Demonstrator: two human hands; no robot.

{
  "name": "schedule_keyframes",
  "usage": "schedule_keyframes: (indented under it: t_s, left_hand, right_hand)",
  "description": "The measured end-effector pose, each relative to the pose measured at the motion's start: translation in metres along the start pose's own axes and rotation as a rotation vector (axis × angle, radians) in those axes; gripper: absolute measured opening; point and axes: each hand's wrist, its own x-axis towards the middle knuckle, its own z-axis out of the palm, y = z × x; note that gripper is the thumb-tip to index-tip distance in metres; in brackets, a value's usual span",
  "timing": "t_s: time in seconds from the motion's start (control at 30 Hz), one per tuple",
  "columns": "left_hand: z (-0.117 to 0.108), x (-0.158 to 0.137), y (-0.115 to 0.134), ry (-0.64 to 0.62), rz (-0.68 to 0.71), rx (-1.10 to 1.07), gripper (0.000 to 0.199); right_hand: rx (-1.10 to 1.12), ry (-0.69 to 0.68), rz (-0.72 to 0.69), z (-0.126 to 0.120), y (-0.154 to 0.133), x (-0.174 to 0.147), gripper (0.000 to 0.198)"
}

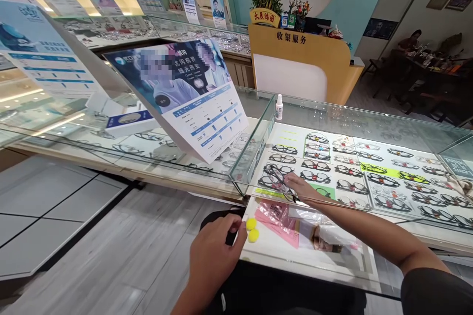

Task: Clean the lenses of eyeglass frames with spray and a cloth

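Note:
My right hand (300, 188) reaches over the rows of frames in the glass display case, its fingers closed on a pair of dark-rimmed eyeglasses (275, 177). These eyeglasses are tilted above other frames at the case's left end. My left hand (218, 243) is lower, above my dark-clothed lap. Its fingers are curled with the thumb near the index finger, and I see nothing between them. Two yellow round pieces (252, 230) lie beside its fingertips, on the left side of an open white drawer (314, 261). A pink plastic packet (279, 219) and clear wrapping lie in the drawer.
A small white bottle (279, 108) stands on the glass top. Several eyeglass frames (384, 179) lie in rows to the right. To the left are a tented advertising card (207, 123) and a blue-white box (129, 122). A cashier counter (303, 59) stands behind; a person sits far right.

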Motion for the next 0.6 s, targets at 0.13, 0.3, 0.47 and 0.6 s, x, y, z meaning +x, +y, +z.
schedule_keyframes:
  t_s: [0.13,0.3,0.47,0.6]
  left_hand:
    - [0.001,-0.003,-0.003,-0.022,-0.015,0.006,0.028]
    - [0.004,-0.009,-0.006,-0.071,-0.050,0.007,0.026]
    - [0.005,-0.004,-0.005,-0.116,-0.061,0.047,0.022]
    - [0.007,0.003,-0.007,-0.082,-0.017,0.087,0.020]
  right_hand:
    - [0.040,0.000,-0.014,-0.008,0.006,0.014,0.052]
    - [-0.022,0.114,0.041,-0.032,0.015,0.032,0.032]
    - [-0.392,0.281,0.055,-0.065,0.009,0.070,0.022]
    - [-0.537,0.326,0.078,-0.083,0.007,0.110,0.022]
